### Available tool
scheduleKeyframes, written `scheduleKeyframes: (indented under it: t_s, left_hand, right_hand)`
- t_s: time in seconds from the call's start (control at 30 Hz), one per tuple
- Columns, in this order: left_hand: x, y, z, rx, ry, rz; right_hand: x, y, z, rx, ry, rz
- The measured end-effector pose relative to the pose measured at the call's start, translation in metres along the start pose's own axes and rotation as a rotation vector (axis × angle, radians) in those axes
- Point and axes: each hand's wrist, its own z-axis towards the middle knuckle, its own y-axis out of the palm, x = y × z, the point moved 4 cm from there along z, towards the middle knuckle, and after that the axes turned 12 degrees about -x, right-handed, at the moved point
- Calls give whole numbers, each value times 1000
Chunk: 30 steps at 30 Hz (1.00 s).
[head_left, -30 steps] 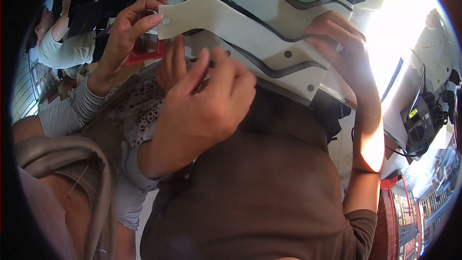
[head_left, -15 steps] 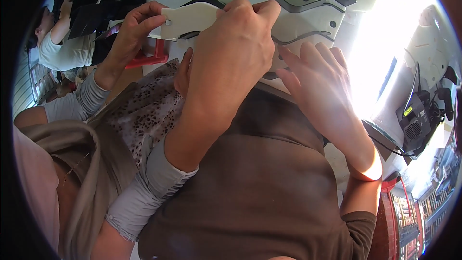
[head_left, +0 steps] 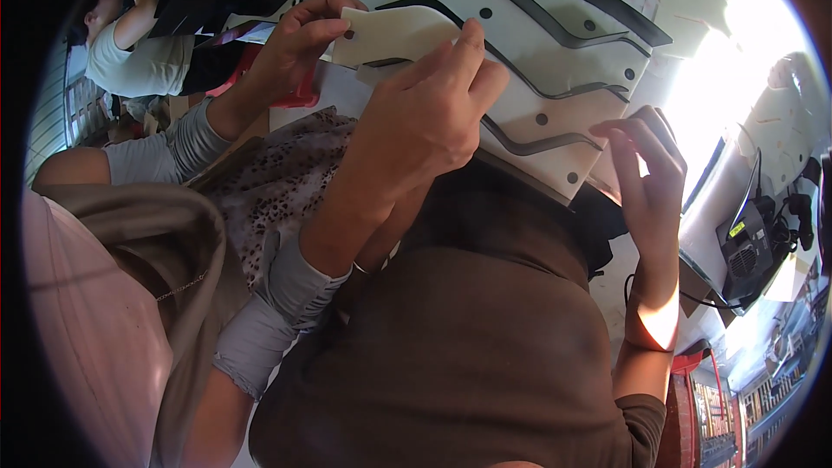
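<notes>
My right hand [head_left: 646,165] is raised off the right end of a pale board [head_left: 555,69], holding nothing, its fingers loosely bent and apart. Dark curved strips [head_left: 537,26] run across the board, with dark round spots between them. A sliver of my left forearm [head_left: 403,225] shows beneath a co-worker's arm; that co-worker's hand hides my left hand. The co-worker, in grey sleeves, holds a cream wavy-edged piece [head_left: 394,33] with a small hole near its end. Their left hand [head_left: 303,39] pinches that end, and their right hand [head_left: 425,113] is at the other.
The co-worker's grey sleeve [head_left: 277,316] crosses close on my left. At the right stands a dark device with a vent grille [head_left: 745,247] and cables. Behind the co-worker's arms is a red frame [head_left: 299,91]. Another person [head_left: 143,48] sits farther off at upper left.
My right hand has moved right, from over the board to beyond its edge. The co-worker still holds the cream piece, and their right hand has turned. The whole view has shifted slightly.
</notes>
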Motion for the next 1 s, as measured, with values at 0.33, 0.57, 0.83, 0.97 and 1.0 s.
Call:
scheduleKeyframes:
  t_s: [0.33, 0.57, 0.83, 0.97, 1.0]
  left_hand:
    - [1, -12, 32, -420, 104, 111]
    - [0, -15, 41, -634, 122, -85]
    - [-8, -12, 45, -524, -70, -319]
    - [-15, -3, 47, -540, -5, -298]
    - [-14, -5, 47, -514, 12, -147]
  right_hand:
    - [42, 5, -14, 143, 119, 144]
    - [38, 6, -17, 189, 63, 126]
    - [39, 10, -19, 151, 100, 68]
    - [35, 11, -11, 188, 84, 49]
    - [34, 10, -11, 180, 88, 38]
